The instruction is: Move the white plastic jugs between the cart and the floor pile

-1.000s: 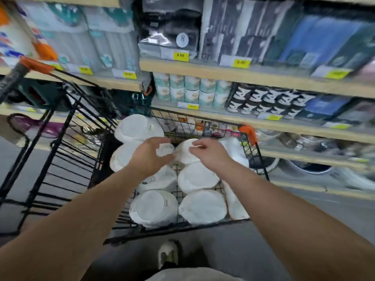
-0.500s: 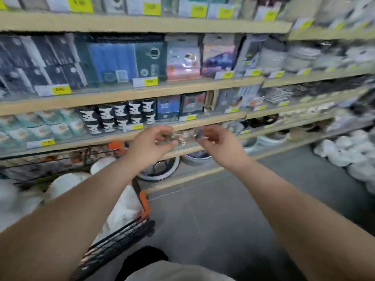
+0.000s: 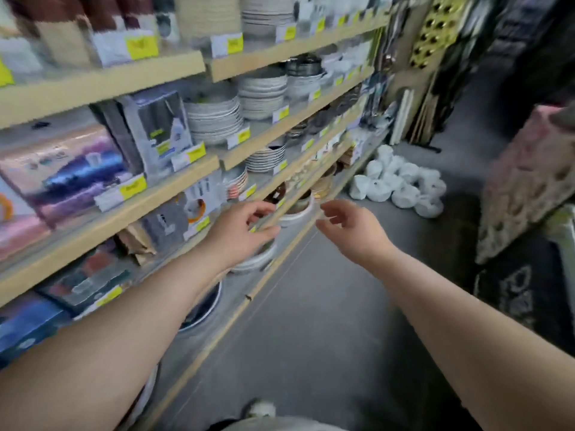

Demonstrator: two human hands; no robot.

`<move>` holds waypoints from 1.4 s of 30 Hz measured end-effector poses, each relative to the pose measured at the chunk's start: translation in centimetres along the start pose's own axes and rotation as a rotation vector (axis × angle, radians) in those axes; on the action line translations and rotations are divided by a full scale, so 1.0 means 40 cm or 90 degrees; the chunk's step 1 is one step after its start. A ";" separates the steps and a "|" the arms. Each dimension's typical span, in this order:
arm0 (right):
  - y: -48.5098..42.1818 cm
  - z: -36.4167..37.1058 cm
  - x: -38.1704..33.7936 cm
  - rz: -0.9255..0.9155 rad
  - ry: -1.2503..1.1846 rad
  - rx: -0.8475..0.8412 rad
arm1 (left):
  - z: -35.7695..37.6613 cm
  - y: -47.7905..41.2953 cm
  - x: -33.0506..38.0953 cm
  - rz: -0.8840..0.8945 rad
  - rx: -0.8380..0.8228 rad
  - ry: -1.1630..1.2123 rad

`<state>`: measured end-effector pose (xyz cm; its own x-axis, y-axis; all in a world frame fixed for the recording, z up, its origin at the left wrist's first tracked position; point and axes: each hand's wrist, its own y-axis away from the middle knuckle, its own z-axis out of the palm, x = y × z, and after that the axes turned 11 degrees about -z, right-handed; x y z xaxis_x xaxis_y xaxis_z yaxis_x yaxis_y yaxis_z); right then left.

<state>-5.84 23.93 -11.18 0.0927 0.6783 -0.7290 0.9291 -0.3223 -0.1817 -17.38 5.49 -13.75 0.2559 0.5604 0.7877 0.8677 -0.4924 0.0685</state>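
Swinging away from the cart, spreading left hand (image 3: 241,227) and right hand (image 3: 353,227) loosely open and empty, reaching toward wrapped white bundles (image 3: 399,183) on the floor (image 3: 326,306), keeping clear of the shelf (image 3: 298,189).

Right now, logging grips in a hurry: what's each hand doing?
Left hand: open, fingers loosely curled, holding nothing.
Right hand: open, holding nothing.

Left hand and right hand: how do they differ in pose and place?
The left hand reaches in front of the low shelf edge, over a white bowl; the right hand hangs over the grey floor. The left shows its back, the right its thumb side. Both are empty, fingers loosely curled.
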 end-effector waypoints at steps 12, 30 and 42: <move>-0.368 -0.233 0.435 0.174 0.024 0.147 | 0.309 -0.625 0.224 0.095 -0.165 -0.032; -1.137 -0.664 1.058 0.212 0.011 0.138 | 0.765 -1.508 0.609 0.067 -0.185 -0.042; -1.718 -0.827 1.407 0.259 0.004 0.108 | 0.959 -2.177 0.762 0.031 -0.231 -0.052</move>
<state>-52.62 106.08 -17.88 0.4412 0.4777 -0.7597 0.7449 -0.6671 0.0131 -68.78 90.97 -19.19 0.3391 0.5744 0.7450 0.6500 -0.7156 0.2558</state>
